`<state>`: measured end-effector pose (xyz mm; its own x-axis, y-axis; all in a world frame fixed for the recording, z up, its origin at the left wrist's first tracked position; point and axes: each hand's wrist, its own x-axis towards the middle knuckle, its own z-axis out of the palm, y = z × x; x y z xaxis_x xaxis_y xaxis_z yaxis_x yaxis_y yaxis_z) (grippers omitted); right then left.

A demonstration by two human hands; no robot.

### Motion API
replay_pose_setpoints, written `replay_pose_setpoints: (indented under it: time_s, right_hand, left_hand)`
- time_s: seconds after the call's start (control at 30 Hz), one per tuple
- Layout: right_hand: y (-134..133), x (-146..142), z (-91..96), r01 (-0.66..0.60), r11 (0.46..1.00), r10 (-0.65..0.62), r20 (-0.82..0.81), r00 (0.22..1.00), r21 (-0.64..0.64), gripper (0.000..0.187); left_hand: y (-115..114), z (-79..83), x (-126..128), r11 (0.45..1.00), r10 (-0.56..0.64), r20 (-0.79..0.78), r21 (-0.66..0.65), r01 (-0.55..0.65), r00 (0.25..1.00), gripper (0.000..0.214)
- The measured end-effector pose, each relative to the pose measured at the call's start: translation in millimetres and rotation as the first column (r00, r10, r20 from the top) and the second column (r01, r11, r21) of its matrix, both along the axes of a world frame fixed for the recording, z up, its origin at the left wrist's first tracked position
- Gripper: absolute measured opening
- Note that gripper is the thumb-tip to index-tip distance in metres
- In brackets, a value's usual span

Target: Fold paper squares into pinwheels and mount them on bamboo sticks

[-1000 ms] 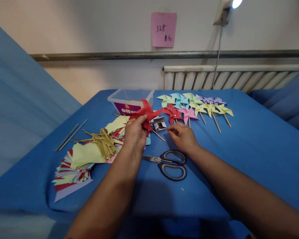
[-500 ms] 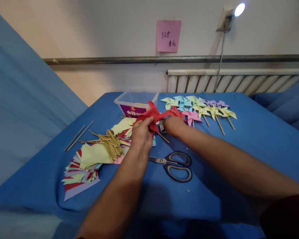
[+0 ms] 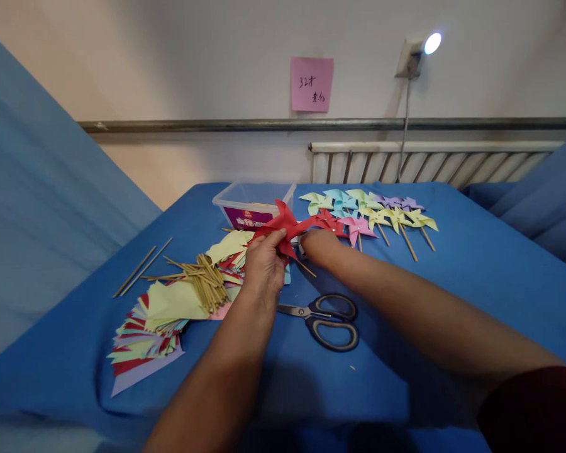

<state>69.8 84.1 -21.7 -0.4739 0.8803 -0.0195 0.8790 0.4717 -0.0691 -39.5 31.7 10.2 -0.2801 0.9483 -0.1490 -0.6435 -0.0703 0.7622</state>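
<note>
My left hand [image 3: 265, 258] pinches a red paper pinwheel [image 3: 285, 226] between thumb and fingers, holding it above the table. A thin wooden stick [image 3: 306, 268] shows just below and to the right of the pinwheel. My right hand [image 3: 318, 244] is bent downward at a small pale box [image 3: 300, 250], close beside the pinwheel. Its fingers are hidden, so what they touch cannot be seen. Scissors [image 3: 330, 319] with dark handles lie slightly open nearer to me. Left of my left hand are a heap of short sticks [image 3: 207, 283] and a fanned stack of coloured paper [image 3: 144, 346].
Behind my hands stands a clear plastic tub [image 3: 245, 207] with a purple label. Several finished pinwheels [image 3: 396, 218] lie in rows at the back right. Two longer sticks [image 3: 139, 270] rest at the left on the blue tablecloth [image 3: 387, 384]. A radiator [image 3: 434, 165] is on the wall.
The camera view has tilted up a little, so everything sits lower and further left in the picture. Both hands stay in about the same place, the left still holding the red pinwheel.
</note>
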Motion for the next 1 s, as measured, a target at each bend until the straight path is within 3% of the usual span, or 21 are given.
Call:
replay_pose_setpoints:
  time_s: [0.37, 1.0]
  right_hand:
    - [-12, 5, 17.8, 0.050, 0.998, -0.049, 0.005, 0.999, -0.026, 0.032]
    - [-25, 5, 13.4, 0.131, 0.991, -0.131, -0.044, 0.990, -0.007, 0.038]
  left_hand:
    - [-1, -2.5, 0, 0.998, -0.049, -0.011, -0.025, 0.049, 0.999, 0.015]
    - [1, -4.3, -1, 0.997, -0.069, -0.009, -0.031, 0.068, 0.998, 0.013]
